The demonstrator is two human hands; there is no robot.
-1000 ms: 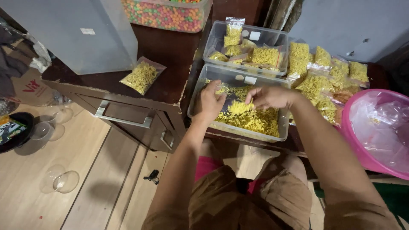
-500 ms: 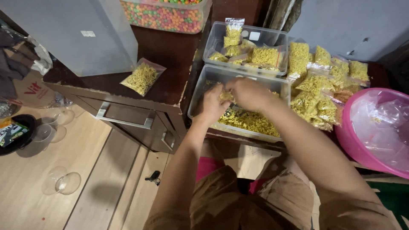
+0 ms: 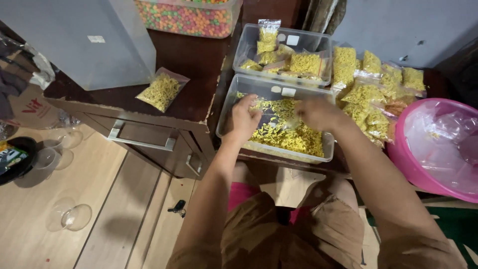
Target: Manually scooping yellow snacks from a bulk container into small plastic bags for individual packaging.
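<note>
Hands are in the near clear box of loose yellow snacks. Left hand and right hand are curled; I cannot tell what they pinch. Behind it, another box holds small filled bags.

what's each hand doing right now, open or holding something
left hand: curled in the clear tub of yellow snack; grip unclear
right hand: blurred, cannot tell
</note>
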